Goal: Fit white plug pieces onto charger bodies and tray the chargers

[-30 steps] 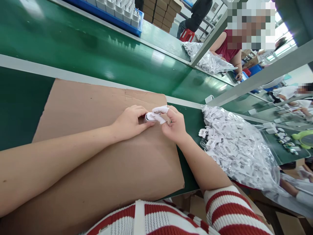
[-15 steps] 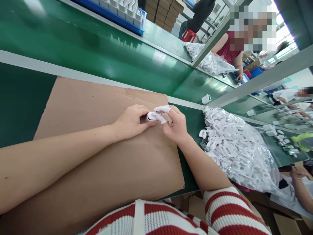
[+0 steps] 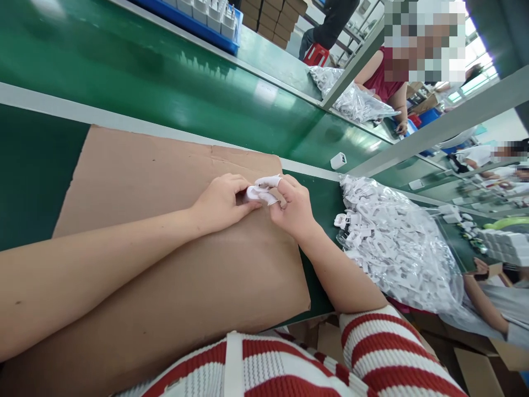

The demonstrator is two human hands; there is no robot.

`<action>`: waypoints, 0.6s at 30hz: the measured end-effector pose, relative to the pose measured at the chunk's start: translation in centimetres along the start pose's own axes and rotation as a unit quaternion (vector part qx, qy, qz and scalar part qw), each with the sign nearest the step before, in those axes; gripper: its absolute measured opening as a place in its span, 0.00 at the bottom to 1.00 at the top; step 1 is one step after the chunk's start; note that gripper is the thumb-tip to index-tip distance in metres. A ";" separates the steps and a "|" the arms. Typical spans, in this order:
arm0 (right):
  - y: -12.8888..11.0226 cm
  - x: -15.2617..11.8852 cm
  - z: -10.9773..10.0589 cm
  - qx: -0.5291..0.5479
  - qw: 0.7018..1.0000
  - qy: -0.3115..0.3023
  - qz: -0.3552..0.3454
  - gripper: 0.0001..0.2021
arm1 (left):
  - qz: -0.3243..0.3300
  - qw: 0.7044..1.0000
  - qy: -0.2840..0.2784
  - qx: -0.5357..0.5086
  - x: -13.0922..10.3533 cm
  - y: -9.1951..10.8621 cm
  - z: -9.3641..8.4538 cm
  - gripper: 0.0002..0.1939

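My left hand [image 3: 223,203] is closed around a small white plastic charger housing [image 3: 250,193], gripping it between thumb and fingers above the cardboard sheet [image 3: 182,275]. White finger covers sit on the thumb and forefinger of my right hand [image 3: 291,204]. Those two covered fingertips pinch at the right end of the same housing and hide part of it. To the right of my right forearm lies a big clear plastic bag [image 3: 400,242] filled with white plastic parts, some of them spilling from its open left side.
A white charger [image 3: 338,161] stands on the green conveyor belt [image 3: 165,94] beyond the cardboard. At the far side is a blue tray [image 3: 225,44] of chargers. A slanted metal post [image 3: 438,127] crosses the right. Co-workers sit across and at right.
Both hands stay together on the housing, whose dark-edged opening no longer shows as the right fingertips cover it. The view has shifted slightly. A co-worker's arm at the right has moved.
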State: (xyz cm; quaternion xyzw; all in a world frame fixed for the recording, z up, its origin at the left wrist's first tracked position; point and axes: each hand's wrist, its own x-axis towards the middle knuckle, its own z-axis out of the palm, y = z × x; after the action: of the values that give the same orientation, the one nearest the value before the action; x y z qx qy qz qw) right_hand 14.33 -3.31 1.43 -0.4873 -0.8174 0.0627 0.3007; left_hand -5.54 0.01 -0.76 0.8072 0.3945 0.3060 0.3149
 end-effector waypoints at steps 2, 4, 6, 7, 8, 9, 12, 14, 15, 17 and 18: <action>0.2 -0.1 0.1 -0.018 1.000 0.005 0.014 0.17 | -0.007 1.000 -0.001 0.002 0.0 0.0 0.1 0.18; 0.4 0.0 0.2 -0.044 0.999 0.009 0.031 0.17 | -0.013 1.000 -0.004 0.004 0.0 0.0 0.1 0.18; 0.6 0.0 0.4 -0.052 0.998 0.009 0.045 0.16 | -0.014 1.000 -0.002 0.008 0.0 0.0 0.1 0.17; 0.6 0.0 0.6 -0.044 0.998 0.013 0.047 0.15 | -0.009 1.000 -0.001 0.007 0.0 0.0 0.1 0.17; 0.5 0.0 1.0 -0.030 0.998 0.023 0.047 0.14 | -0.004 1.000 0.000 0.003 0.0 0.0 0.0 0.18; 0.4 -0.1 1.3 -0.010 0.998 0.039 0.048 0.13 | 0.002 1.000 0.001 -0.003 0.0 0.0 0.0 0.20; 0.1 -0.9 2.3 0.060 0.992 0.096 0.055 0.17 | 0.009 1.000 -0.011 0.000 -0.1 0.0 -0.3 0.21; 0.1 -2.0 1.8 0.086 0.989 0.103 0.060 0.23 | 0.005 1.000 -0.018 0.020 0.0 -0.1 -0.5 0.19; 0.4 -2.8 1.2 0.079 0.991 0.094 0.061 0.24 | 0.003 0.999 -0.019 0.027 0.0 -0.1 -0.6 0.19; 1.3 -4.8 -1.1 0.006 0.995 0.059 0.074 0.21 | 0.001 0.999 -0.015 0.031 0.1 -0.2 -0.7 0.19; 1.9 -6.0 -2.5 -0.055 0.994 0.038 0.088 0.17 | -0.001 0.999 -0.013 0.033 0.2 -0.2 -0.8 0.20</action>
State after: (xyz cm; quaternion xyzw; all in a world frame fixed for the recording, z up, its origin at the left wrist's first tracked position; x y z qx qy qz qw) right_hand 19.26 -7.82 0.13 -0.5754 -0.7613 0.0257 0.2978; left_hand -6.14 0.51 -0.39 0.8208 0.4013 0.2816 0.2932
